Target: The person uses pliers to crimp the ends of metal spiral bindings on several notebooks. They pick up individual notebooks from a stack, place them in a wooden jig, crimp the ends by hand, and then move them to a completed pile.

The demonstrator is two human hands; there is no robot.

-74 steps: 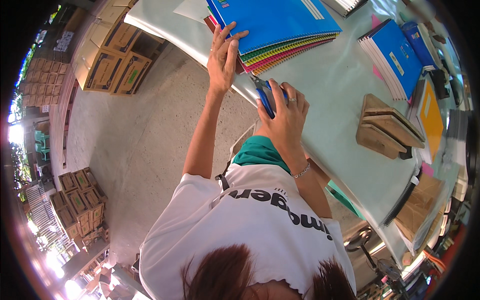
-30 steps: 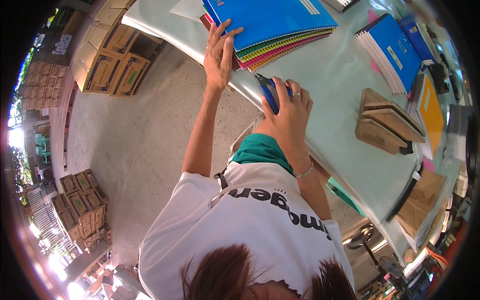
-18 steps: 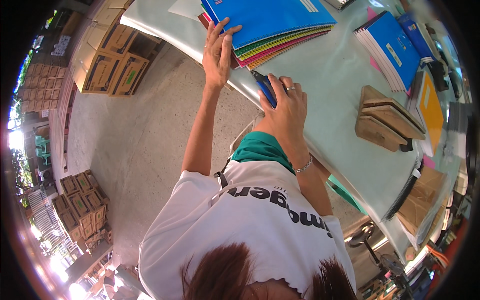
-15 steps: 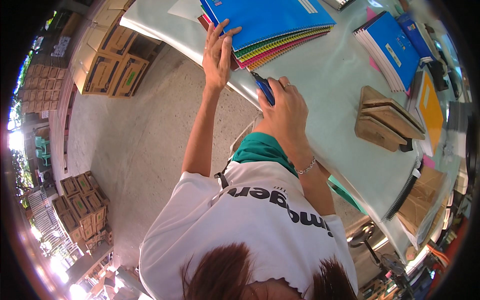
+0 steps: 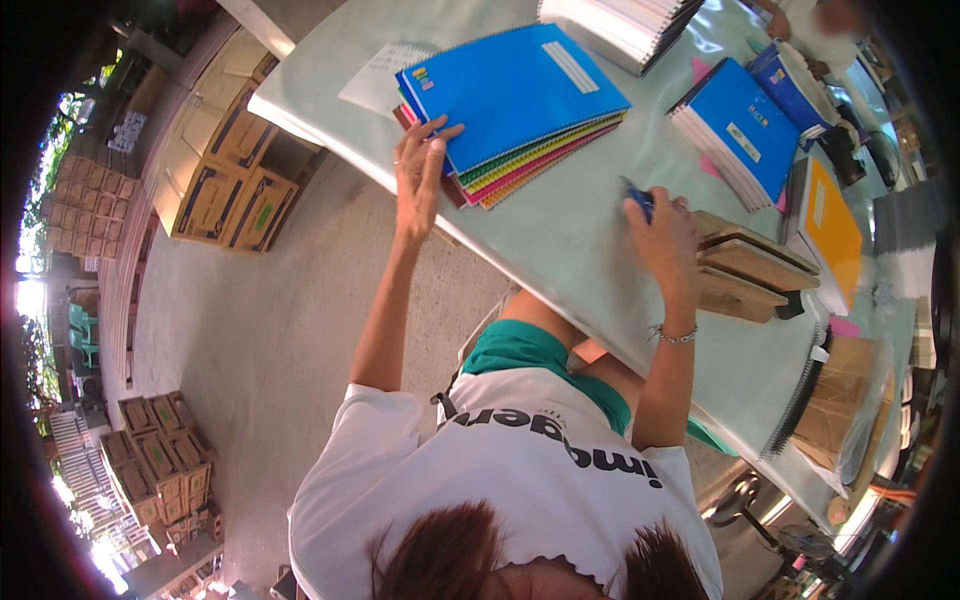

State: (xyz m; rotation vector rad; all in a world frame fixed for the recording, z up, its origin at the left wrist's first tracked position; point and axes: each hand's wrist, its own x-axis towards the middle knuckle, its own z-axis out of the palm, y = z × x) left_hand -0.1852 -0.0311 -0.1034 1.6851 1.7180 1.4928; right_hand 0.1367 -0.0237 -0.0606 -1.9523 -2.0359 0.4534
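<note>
A stack of spiral-bound notebooks point(image 5: 520, 95), with a blue cover on top and green, yellow, pink and orange ones beneath, lies on the table. My left hand point(image 5: 420, 180) rests on its near left corner, fingers spread over the blue cover. To the right and apart from the stack, my right hand point(image 5: 665, 240) is closed around small blue-handled pliers point(image 5: 641, 202). Their dark tip points away from me and is blurred. Just right of that hand stands a wooden block holder point(image 5: 750, 265) with upright slats.
The pale table point(image 5: 560, 240) curves along my front. A blue notebook pile point(image 5: 740, 130), an orange-covered book point(image 5: 828, 235) and a white-paged bound stack point(image 5: 620, 25) lie farther off. Black binding coils point(image 5: 800, 390) sit at right. Cartons point(image 5: 225, 195) stand on the left floor. Another person point(image 5: 815, 35) is at the far right.
My right hand has moved right with the pliers, from beside the stack's near edge to beside the wooden holder. My left hand stays at the stack's corner. The view has shifted.
</note>
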